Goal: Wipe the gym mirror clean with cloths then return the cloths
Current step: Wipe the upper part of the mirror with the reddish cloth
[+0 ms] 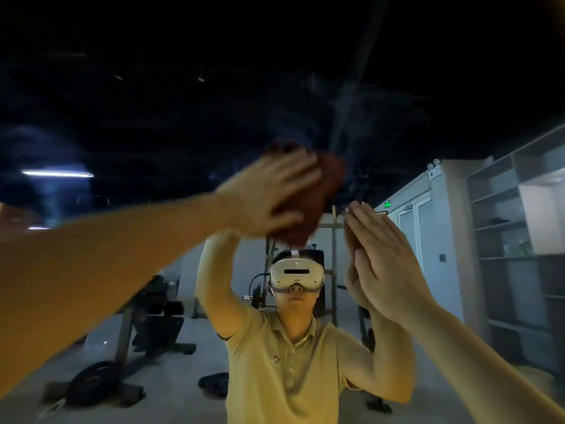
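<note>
The gym mirror (153,123) fills the whole view, with hazy streaks across its dark upper part. My left hand (269,191) is raised high and presses a reddish-brown cloth (321,197) flat against the glass with straight fingers. The cloth bunches out beyond my fingertips and hangs a little below the palm. My right hand (382,258) lies flat on the mirror to the right and lower, fingers straight and together, meeting its own reflection. It holds nothing. Only one cloth is visible.
In the mirror I see a person in a yellow polo shirt (290,368) wearing a white headset, exercise machines (159,319) and weight plates (91,381) on the floor at left, a rack behind, and open shelving (507,240) at right.
</note>
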A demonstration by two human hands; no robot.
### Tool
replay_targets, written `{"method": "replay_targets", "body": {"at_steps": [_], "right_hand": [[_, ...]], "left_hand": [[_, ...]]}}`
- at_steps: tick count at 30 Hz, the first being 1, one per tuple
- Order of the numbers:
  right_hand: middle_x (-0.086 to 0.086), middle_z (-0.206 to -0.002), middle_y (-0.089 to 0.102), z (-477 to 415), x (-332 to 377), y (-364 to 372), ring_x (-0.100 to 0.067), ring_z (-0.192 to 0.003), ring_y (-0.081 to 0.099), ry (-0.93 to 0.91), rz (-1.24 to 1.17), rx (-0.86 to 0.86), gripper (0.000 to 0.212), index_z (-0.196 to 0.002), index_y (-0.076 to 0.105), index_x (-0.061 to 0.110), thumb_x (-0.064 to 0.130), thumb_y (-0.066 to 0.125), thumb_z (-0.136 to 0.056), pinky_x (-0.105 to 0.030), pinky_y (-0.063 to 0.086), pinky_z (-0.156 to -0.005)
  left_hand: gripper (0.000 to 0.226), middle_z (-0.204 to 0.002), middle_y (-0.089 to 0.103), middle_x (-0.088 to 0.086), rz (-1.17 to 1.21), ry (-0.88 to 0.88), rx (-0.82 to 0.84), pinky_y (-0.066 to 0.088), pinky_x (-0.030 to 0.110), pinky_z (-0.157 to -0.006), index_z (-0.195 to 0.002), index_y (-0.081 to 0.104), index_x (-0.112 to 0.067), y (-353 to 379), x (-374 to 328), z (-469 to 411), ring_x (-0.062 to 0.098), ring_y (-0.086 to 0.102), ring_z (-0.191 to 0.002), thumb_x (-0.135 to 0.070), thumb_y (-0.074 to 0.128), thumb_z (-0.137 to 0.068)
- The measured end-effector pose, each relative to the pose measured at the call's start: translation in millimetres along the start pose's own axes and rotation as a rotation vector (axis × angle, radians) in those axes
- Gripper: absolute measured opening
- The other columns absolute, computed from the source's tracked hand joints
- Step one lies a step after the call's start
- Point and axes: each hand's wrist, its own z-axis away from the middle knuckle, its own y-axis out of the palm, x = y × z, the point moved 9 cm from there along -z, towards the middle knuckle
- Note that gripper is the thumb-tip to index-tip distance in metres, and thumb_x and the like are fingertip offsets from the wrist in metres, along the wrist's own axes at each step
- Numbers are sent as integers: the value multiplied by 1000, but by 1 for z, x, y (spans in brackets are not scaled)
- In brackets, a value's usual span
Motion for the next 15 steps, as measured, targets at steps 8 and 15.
{"method": "replay_targets", "body": {"at_steps": [8, 15], "right_hand": [[-3, -164, 41, 11, -22, -14, -15, -155, 32, 114, -268, -167, 55, -155, 45, 8, 14, 34, -101, -44, 29, -126], [-8, -163, 42, 20, -24, -18, -22, -155, 32, 162, -136, -229, 58, -152, 48, 2, 9, 36, -95, -46, 26, -128]], "left_hand": [[76, -175, 3, 14, 118, -492, -173, 3, 48, -132, -166, 7, -7, -17, -33, -44, 28, -2, -163, -52, 17, -106], [77, -176, 4, 8, -8, 306, 21, -4, 48, -131, -168, 9, -17, 16, -113, 24, 24, -3, -163, -59, 31, -107]]}}
